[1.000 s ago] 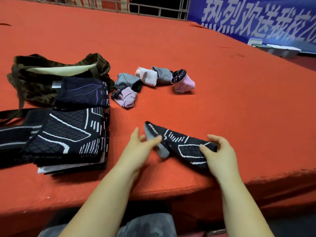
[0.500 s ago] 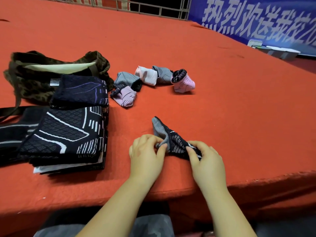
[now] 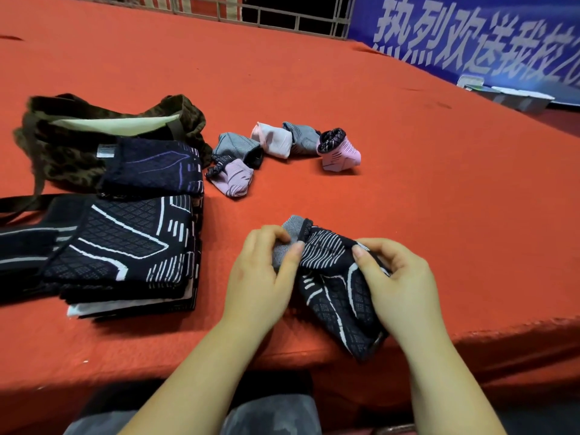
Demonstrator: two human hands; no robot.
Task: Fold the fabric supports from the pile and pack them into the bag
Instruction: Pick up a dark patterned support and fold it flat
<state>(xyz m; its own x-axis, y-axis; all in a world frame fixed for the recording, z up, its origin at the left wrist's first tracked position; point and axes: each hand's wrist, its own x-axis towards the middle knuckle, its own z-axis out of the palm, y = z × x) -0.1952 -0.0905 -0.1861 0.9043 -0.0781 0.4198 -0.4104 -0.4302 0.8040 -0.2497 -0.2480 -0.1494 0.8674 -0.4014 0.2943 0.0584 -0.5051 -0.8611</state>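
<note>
A blue banner beyond the far right edge of the red table carries large pale Chinese characters, readable in part as 热烈欢送我校. A small white label is sewn on a dark fabric support lying against the bag; its print is too small to read.

At the near edge of the table, both hands hold a black fabric support with white line markings and a grey lining. The left hand pinches its far end, thumb on the striped outer face, curled fingers on the grey inner side. The right hand grips the right side, thumb on top and fingers curled beneath; the lower end hangs over the table's near edge.

Near the left edge lies a pile of flat black patterned supports, and behind it an open camouflage bag with a pale lining. Five folded supports, pink and grey, sit in a loose cluster mid-table, just right of the bag and apart from the hands. Pale trays rest at the far right corner.
</note>
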